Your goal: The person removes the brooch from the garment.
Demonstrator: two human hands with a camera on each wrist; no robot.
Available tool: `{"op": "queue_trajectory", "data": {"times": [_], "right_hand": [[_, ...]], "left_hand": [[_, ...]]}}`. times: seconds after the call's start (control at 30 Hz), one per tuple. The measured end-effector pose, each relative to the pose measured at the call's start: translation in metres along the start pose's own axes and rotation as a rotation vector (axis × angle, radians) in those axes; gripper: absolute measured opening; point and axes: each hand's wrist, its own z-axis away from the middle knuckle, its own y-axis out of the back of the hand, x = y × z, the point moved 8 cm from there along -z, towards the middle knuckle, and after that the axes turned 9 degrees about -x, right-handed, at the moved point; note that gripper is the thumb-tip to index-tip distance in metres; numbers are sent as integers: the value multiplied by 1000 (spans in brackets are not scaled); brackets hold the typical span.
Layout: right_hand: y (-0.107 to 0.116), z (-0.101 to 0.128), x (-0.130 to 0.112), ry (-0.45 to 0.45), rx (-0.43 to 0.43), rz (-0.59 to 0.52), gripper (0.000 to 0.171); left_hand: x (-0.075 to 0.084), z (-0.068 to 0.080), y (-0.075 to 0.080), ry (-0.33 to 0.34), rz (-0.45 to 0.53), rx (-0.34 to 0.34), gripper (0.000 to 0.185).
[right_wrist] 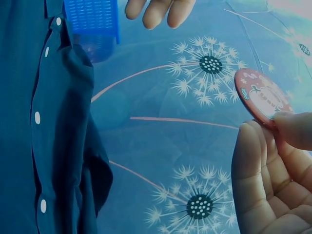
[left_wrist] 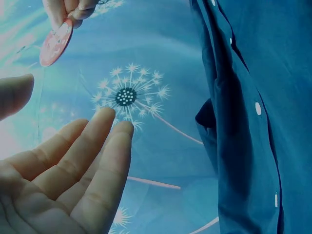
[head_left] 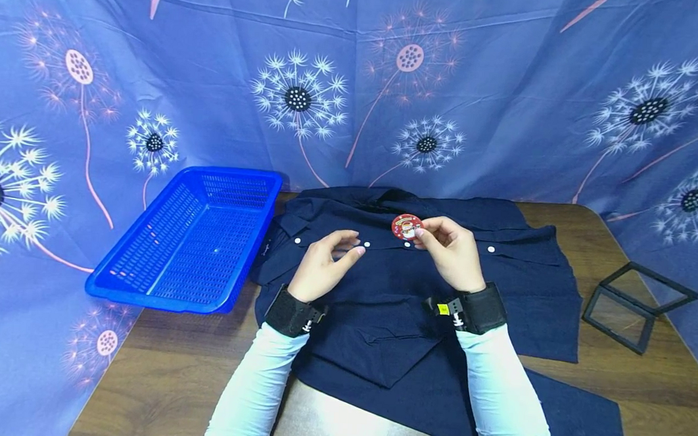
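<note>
My right hand (head_left: 452, 253) pinches a round red badge (head_left: 404, 226) by its edge, thumb on the printed face. A white cartoon figure and lettering show on that face. In the right wrist view the badge (right_wrist: 261, 95) tilts above the curled fingers. My left hand (head_left: 326, 264) holds nothing; its fingers are relaxed and the thumb stands apart, a little left of the badge. Under both hands a navy shirt (head_left: 376, 272) lies spread sideways on the table, with a row of white buttons along its front. Its collar end points left.
To the left, a blue plastic basket (head_left: 242, 252) stands beside the shirt's collar end. A black hinged frame (head_left: 652, 311) with clear panes stands opened on the right of the wooden table (head_left: 157, 372). Behind hangs a blue cloth (head_left: 215, 53) with dandelion prints.
</note>
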Motion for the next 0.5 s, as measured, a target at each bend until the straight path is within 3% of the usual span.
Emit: {"op": "queue_trajectory", "data": {"times": [0.5], "right_hand": [[-6,5,-17,97,32,119,11]], "left_hand": [[4,3,0,40,94,-25,34]]}}
